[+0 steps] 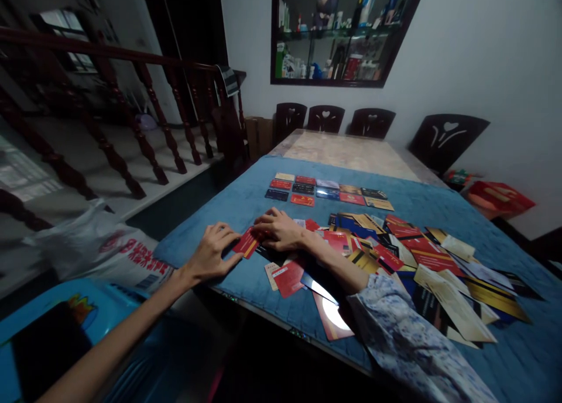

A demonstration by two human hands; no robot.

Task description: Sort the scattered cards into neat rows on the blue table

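A red card [246, 244] with gold lettering lies at a slant near the table's left front edge. My left hand [214, 252] has its thumb and fingers at the card's left side, pinching it. From the right, my right hand [280, 230] reaches over with curled fingers on the card's other end; its fingertips are partly hidden. Under that hand a dark card [266, 254] shows in part. Close by, another red card [290, 278] overlaps a pale one. Farther up the table, several cards, one of them orange-red [302, 200], lie in neat rows.
A large loose heap of cards [364, 259] in red, gold, blue and black spreads to the right under my forearm. The blue cloth [219, 210] covers the near part of the table. Dark chairs [448, 137] stand around it. A white plastic bag [127, 257] and blue stool [105, 298] are at left.
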